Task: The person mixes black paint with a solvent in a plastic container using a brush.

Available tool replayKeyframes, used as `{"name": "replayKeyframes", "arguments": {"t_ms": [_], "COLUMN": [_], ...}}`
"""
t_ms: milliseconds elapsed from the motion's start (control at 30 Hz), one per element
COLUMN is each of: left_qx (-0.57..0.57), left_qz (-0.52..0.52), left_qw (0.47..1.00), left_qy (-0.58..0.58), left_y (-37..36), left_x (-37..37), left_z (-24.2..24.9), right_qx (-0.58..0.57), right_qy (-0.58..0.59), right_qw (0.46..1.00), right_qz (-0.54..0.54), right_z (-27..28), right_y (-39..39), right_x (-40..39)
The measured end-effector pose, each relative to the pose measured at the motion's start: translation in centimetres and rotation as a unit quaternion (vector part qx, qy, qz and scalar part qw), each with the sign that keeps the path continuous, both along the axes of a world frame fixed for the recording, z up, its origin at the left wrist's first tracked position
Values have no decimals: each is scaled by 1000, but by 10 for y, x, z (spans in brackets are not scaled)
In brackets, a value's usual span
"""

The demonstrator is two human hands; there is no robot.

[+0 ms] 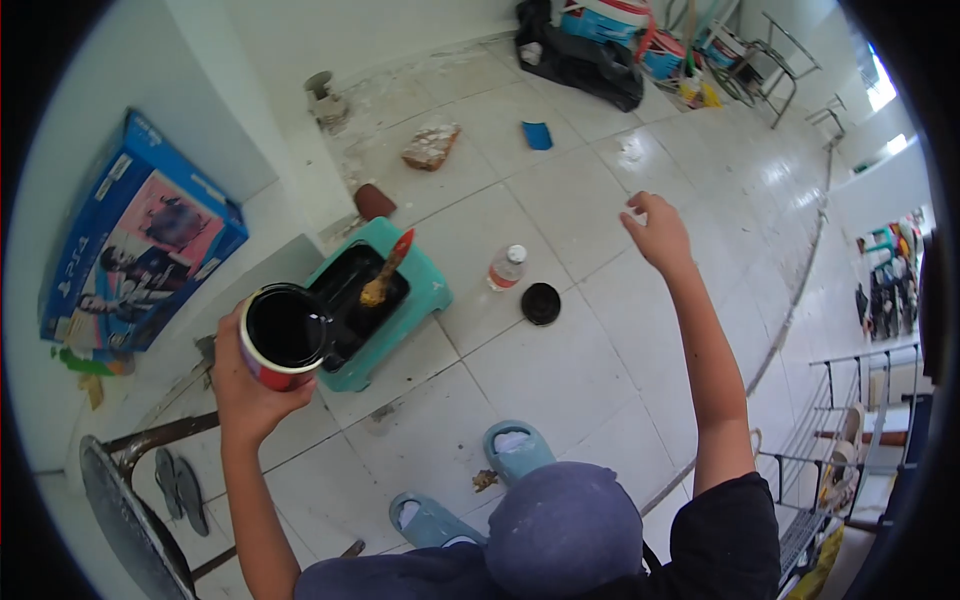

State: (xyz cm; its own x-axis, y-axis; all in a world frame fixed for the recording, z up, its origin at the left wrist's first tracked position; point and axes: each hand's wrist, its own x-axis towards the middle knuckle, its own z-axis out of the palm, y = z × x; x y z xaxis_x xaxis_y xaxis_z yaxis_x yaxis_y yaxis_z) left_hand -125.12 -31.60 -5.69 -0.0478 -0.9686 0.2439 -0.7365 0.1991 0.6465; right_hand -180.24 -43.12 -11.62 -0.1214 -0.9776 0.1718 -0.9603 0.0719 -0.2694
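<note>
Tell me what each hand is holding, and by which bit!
The left hand holds the can around its outer side; the right hand holds nothing.

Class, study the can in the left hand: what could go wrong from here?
The left hand alone holds the open can of dark liquid; a slip could spill it on the tiled floor.

The brush rests in the black tray on the green stool; a bump might knock it out.
</note>
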Motion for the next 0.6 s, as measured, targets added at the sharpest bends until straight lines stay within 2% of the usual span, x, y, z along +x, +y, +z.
{"name": "replayKeyframes", "arguments": {"t_ms": [67,133,200,267,367,433,567,600], "left_qx": [8,7,8,43,39,46,58,59], "left_qz": [31,42,49,59,57,63,66,66], "left_qw": [999,997,996,994,990,988,984,984], "left_qy": [-28,-70,-77,-85,-119,-135,-154,-154], "left_y": [1,1,1,2,3,3,1,0], "left_x": [2,5,5,6,11,11,9,9], "left_z": [-2,-7,-9,-9,-15,-14,-13,-14], "right_qx": [3,13,3,41,46,86,72,43], "right_qy": [-203,-266,-326,-348,-351,-409,-424,-458], "right_qw": [973,949,927,922,918,893,884,868], "right_qz": [110,168,183,165,180,166,182,186], "right_z": [-1,-2,-18,-23,-47,-47,-37,-35], "right_y": [-11,-17,-23,-25,-30,-31,-26,-24], "right_x": [54,111,164,213,259,277,292,295]}}
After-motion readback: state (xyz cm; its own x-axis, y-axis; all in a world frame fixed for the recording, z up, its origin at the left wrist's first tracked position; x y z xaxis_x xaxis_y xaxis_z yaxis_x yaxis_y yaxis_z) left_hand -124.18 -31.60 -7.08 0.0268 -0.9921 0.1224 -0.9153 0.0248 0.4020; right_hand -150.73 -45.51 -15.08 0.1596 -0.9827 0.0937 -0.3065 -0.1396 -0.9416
